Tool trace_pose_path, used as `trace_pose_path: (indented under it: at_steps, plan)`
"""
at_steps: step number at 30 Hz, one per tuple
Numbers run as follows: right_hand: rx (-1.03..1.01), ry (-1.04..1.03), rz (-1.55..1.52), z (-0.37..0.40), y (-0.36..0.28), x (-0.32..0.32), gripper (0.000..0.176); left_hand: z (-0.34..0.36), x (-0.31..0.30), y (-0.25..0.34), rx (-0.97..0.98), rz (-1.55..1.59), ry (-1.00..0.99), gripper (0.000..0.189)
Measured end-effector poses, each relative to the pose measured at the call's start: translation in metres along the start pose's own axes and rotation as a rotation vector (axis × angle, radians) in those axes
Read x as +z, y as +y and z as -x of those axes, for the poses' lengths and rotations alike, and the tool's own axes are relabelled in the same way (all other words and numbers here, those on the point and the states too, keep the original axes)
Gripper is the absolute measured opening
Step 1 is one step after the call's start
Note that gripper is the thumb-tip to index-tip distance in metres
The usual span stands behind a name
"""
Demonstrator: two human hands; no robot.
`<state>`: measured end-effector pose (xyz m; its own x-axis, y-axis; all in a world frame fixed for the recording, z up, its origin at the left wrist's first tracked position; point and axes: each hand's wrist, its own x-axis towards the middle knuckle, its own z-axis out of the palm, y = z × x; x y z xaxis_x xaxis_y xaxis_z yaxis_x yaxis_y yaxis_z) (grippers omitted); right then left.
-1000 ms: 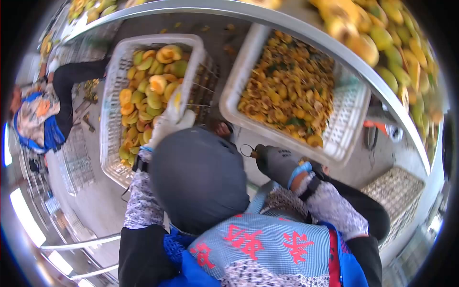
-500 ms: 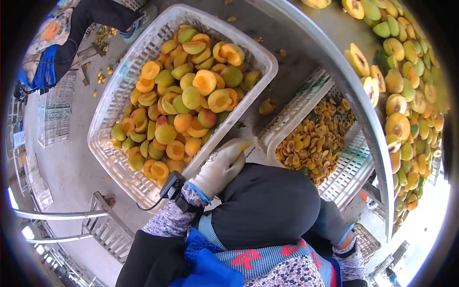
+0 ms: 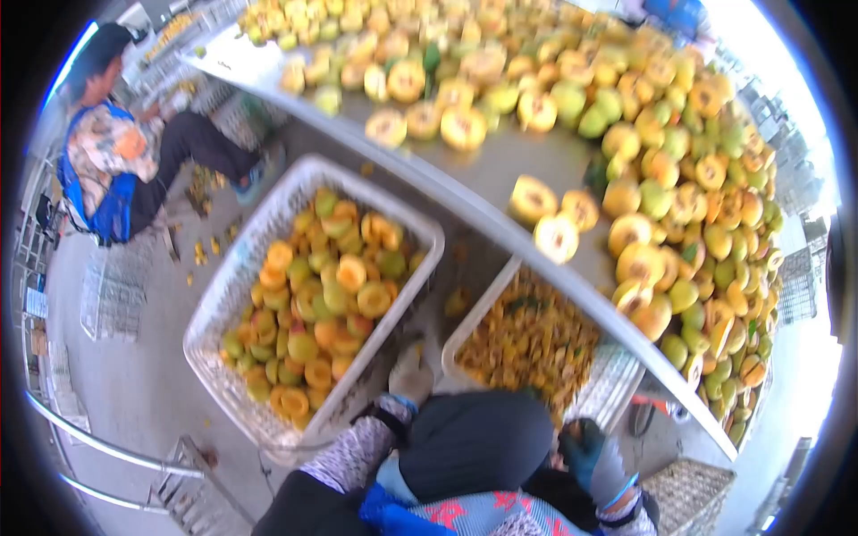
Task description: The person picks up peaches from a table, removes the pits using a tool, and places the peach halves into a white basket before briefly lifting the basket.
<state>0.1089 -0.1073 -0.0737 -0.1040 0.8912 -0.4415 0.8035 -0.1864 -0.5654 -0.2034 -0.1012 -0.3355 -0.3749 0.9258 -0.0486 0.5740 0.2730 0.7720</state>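
Note:
My left hand (image 3: pixel 412 376), in a pale work glove, is between the white crate of halved apricots (image 3: pixel 308 170) and my left knee; motion blur smears its fingers. Orange and green-yellow apricot halves (image 3: pixel 313 299) fill that crate. My right hand (image 3: pixel 587 451), in a grey-blue glove with dark fingertips, is low beside my right knee, its fingers curled in; what they hold, if anything, is hidden. Just ahead of it, under the table edge, stands a second crate (image 3: pixel 451 353) with small yellow-brown fruit scraps (image 3: pixel 527 335).
A metal table (image 3: pixel 500 179) slants across the front and right, heaped with cut apricots (image 3: pixel 661 196), many still showing pits. A person (image 3: pixel 112 152) sits at the far left. Empty crates (image 3: pixel 116 286) stand on the floor, and a metal rail (image 3: pixel 107 438) curves at lower left.
My view has swung up and to the right, bringing in more of the table and the seated person. My right hand has come up beside the knee, fingers now showing.

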Motion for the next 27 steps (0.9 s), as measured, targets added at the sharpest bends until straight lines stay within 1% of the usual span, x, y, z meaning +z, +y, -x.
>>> trace_pose_path:
  at_steps: [1, 2, 5, 6, 8, 9, 11, 12, 13, 14, 15, 16, 17, 20, 21, 23, 27]
  plan:
    - [-0.036, 0.009, 0.058, 0.002, 0.006, -0.001, 0.023, -0.014, 0.006, -0.001, 0.003, -0.008, 0.003, 0.044]
    - [-0.26, 0.071, 0.209, 0.0, 0.037, 0.007, 0.02, -0.032, 0.013, -0.001, -0.019, 0.022, -0.102, 0.054]
    - [-0.196, 0.063, 0.057, 0.007, 0.01, -0.015, 0.016, -0.085, 0.039, -0.009, 0.177, -0.097, -0.233, 0.056]
    - [-0.183, 0.092, 0.06, 0.008, 0.006, -0.018, 0.016, -0.1, 0.051, -0.011, 0.234, -0.134, -0.283, 0.057]
    - [-0.242, 0.103, 0.095, 0.008, 0.019, -0.018, 0.015, -0.127, 0.061, 0.002, 0.345, -0.211, -0.379, 0.059]
    - [-0.27, 0.106, 0.112, 0.008, 0.025, -0.017, 0.015, -0.132, 0.062, 0.012, 0.268, -0.326, -0.475, 0.058]
    - [-0.259, 0.111, 0.154, 0.007, 0.025, -0.02, 0.016, -0.132, 0.041, 0.058, 0.1, -0.559, -0.658, 0.056]
    - [-0.254, 0.108, 0.17, 0.009, 0.023, -0.02, 0.018, -0.136, 0.045, 0.052, 0.11, -0.542, -0.664, 0.051]
    - [-0.248, 0.104, 0.184, 0.011, 0.025, -0.017, 0.02, -0.139, 0.059, 0.032, 0.146, -0.528, -0.619, 0.05]
    - [-0.474, 0.122, 0.346, 0.006, 0.054, -0.007, 0.024, -0.143, 0.08, 0.003, 0.183, -0.513, -0.575, 0.049]
    - [-0.421, 0.137, 0.271, 0.006, 0.045, -0.01, 0.025, -0.148, 0.094, -0.015, 0.219, -0.497, -0.531, 0.047]
    - [-0.366, 0.147, 0.196, 0.008, 0.026, -0.016, 0.026, -0.151, 0.1, -0.016, 0.212, -0.567, -0.515, 0.044]
    - [-0.308, 0.155, 0.123, 0.01, 0.013, -0.021, 0.026, -0.153, 0.102, -0.021, 0.165, -0.531, -0.558, 0.043]
    - [-0.255, 0.134, 0.152, 0.011, 0.005, -0.026, 0.027, -0.154, 0.088, -0.02, 0.04, -0.436, -0.66, 0.043]
    - [-0.286, 0.152, 0.134, 0.012, 0.004, -0.027, 0.027, -0.15, 0.081, -0.019, 0.002, -0.405, -0.661, 0.043]
    - [-0.347, 0.19, 0.102, 0.013, 0.005, -0.027, 0.027, -0.136, 0.062, -0.012, -0.068, -0.34, -0.618, 0.044]
    - [-0.318, 0.175, 0.078, 0.022, -0.006, -0.028, 0.023, -0.091, 0.021, 0.011, -0.226, -0.219, -0.431, 0.045]
